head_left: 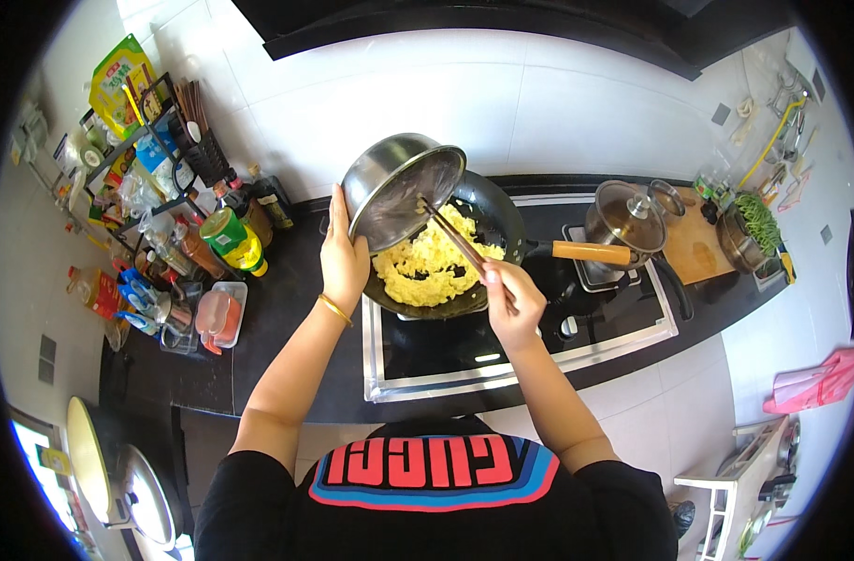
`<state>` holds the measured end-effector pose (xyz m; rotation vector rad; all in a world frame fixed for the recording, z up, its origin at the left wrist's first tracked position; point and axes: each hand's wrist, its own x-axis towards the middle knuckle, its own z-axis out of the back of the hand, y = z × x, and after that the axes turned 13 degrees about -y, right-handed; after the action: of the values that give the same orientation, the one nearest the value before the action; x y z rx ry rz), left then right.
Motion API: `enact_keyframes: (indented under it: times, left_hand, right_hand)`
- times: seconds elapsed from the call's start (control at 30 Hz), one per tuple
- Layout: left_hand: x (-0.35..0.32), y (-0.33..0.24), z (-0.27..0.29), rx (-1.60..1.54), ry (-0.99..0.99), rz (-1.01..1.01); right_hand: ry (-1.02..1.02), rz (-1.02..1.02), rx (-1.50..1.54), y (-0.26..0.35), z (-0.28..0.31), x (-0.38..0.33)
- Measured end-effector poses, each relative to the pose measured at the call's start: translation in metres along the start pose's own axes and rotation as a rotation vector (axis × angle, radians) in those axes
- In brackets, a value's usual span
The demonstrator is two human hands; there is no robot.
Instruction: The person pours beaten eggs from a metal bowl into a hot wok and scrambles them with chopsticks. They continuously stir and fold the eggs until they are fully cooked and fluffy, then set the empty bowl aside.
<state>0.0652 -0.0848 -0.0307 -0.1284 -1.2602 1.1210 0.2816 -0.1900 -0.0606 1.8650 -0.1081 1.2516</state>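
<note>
Bowl tipped over pan, chopsticks scraping inside it.

Left hand [343,257]: fingers wrapped on the rim of the steel bowl [401,190], thumb along its outer wall; bowl tilted, mouth facing the black frying pan [488,220]. Right hand [513,301]: fingers pinched tight on the chopsticks [453,237], tips reaching into the bowl's mouth. Yellow scrambled egg [427,266] lies in the pan, just below the bowl and between both hands. Pan sits on the stove [530,360], wooden handle pointing right toward a lidded pot [626,217]. Sauce bottles [235,238] crowd the tabletop left of the left hand.
</note>
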Motion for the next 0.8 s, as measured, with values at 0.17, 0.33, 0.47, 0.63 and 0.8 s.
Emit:
enact_keyframes:
  times: [0.17, 0.33, 0.47, 0.63, 0.8]
  left_hand:
    - [0.008, 0.0, 0.006, 0.009, -0.024, 0.029]
    - [0.007, 0.007, -0.002, 0.061, -0.041, -0.018]
    - [0.006, -0.001, 0.0, 0.036, -0.052, -0.013]
    - [0.007, 0.01, 0.0, 0.046, -0.129, -0.037]
    - [0.005, 0.005, 0.0, 0.054, -0.093, -0.024]
  right_hand:
    - [-0.048, 0.058, -0.097, -0.008, 0.013, -0.005]
    - [0.034, 0.036, 0.054, 0.012, -0.005, -0.001]
    - [0.06, 0.039, -0.032, -0.001, -0.001, -0.011]
    - [0.024, -0.077, -0.095, 0.001, 0.011, -0.012]
    - [0.164, -0.116, -0.082, 0.012, -0.016, -0.001]
